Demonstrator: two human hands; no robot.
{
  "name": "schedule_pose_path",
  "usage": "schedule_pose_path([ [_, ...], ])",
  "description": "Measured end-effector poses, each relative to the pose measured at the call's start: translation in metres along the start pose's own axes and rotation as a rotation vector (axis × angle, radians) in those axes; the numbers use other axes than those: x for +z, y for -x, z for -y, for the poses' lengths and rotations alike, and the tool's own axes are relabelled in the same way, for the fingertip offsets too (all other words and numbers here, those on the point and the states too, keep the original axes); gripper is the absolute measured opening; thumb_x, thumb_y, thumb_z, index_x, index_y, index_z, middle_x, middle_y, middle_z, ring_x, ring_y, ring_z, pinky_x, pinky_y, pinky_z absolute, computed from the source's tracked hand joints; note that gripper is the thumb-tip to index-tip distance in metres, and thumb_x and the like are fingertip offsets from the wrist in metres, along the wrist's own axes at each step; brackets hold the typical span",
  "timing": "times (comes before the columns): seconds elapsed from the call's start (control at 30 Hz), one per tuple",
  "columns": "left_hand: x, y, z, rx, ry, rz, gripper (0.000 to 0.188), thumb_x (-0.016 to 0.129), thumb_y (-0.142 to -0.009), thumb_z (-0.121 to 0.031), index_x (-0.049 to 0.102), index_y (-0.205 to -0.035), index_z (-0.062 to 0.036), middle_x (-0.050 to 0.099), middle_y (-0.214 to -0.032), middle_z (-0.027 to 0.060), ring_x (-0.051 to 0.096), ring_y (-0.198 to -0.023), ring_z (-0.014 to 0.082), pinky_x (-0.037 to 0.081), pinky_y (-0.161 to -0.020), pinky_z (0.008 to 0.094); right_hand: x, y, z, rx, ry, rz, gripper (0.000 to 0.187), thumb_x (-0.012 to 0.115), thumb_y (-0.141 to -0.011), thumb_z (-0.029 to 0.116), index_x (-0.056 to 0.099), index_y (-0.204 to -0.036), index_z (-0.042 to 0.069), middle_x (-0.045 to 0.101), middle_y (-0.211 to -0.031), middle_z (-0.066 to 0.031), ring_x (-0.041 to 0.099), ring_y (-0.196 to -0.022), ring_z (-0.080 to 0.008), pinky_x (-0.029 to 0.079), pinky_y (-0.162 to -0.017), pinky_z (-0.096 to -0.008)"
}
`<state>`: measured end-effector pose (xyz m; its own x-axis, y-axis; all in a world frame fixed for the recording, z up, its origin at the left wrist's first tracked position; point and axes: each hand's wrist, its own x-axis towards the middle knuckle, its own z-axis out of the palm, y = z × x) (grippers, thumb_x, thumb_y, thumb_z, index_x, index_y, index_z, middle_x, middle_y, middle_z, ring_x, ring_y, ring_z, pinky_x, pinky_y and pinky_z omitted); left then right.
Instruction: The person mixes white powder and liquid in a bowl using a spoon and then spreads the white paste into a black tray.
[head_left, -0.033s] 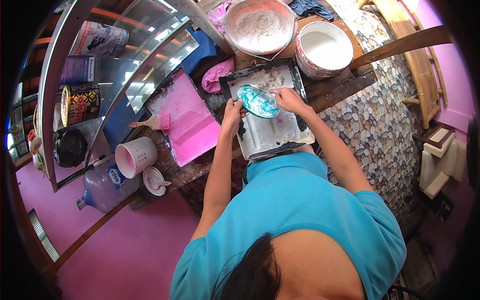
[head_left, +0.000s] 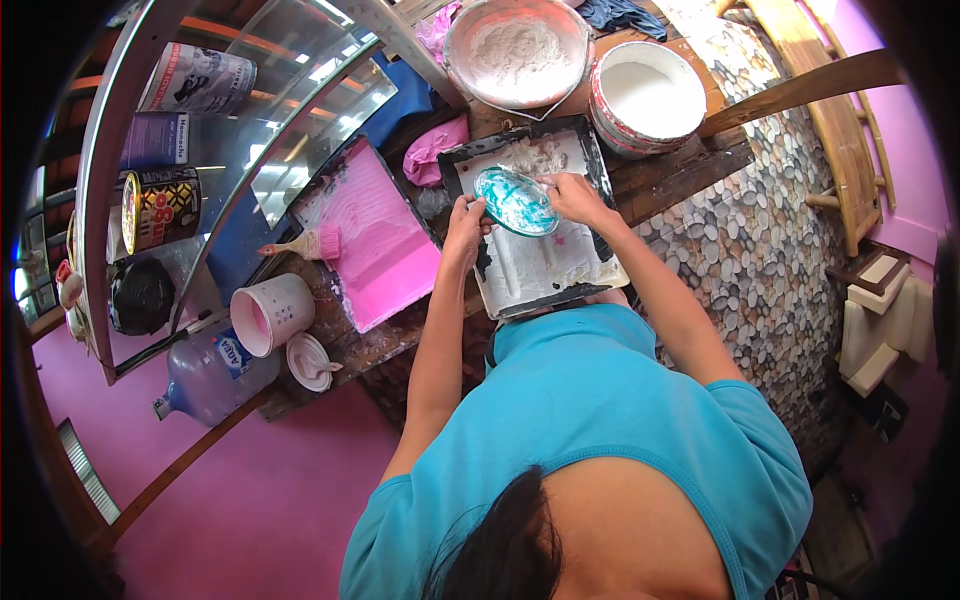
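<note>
I hold a small oval dish (head_left: 514,200) smeared with teal and white paint over a black paint tray (head_left: 560,270) coated in white. My left hand (head_left: 465,222) grips the dish's left edge. My right hand (head_left: 572,196) is at its right rim, fingers pinched, touching the dish; whether it holds a tool is too small to tell. Both arms reach forward from my blue shirt.
A pink-coated tray (head_left: 375,240) with a brush (head_left: 305,243) lies left. A metal bowl of white powder (head_left: 518,50) and a white bucket (head_left: 650,95) stand behind. A pink-stained cup (head_left: 270,312), a lid (head_left: 310,360), a water jug (head_left: 205,375) and cans (head_left: 160,205) sit at left.
</note>
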<state>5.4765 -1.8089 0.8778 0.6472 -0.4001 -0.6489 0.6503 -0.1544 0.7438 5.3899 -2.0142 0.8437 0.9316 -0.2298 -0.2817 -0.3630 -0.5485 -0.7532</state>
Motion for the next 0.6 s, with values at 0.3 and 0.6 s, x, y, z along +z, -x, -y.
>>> schedule_pose_path([
  [0.3, -0.004, 0.006, 0.003, 0.018, 0.057, -0.026, 0.028, 0.049, -0.093, -0.022, 0.042, -0.11, -0.0013, 0.054, -0.081, 0.0018, 0.048, -0.063, 0.0057, 0.035, -0.054, 0.0191, -0.07, 0.022, 0.018, 0.283, -0.129, 0.298, 0.038, 0.044, -0.083, 0.012, 0.059, -0.116, 0.003, 0.061, -0.066, -0.0125, 0.06, -0.059, -0.0163, 0.05, -0.061, -0.0322],
  [0.6, -0.008, 0.007, 0.004, 0.018, 0.052, -0.067, 0.03, 0.049, -0.093, -0.025, 0.044, -0.114, -0.0059, 0.054, -0.091, -0.0005, 0.049, -0.073, 0.0071, 0.037, -0.061, 0.02, -0.071, 0.061, 0.025, 0.005, 0.198, 0.283, 0.031, 0.05, -0.079, 0.015, 0.067, -0.106, 0.015, 0.066, -0.089, -0.0162, 0.062, -0.086, -0.0339, 0.047, -0.082, -0.0396],
])
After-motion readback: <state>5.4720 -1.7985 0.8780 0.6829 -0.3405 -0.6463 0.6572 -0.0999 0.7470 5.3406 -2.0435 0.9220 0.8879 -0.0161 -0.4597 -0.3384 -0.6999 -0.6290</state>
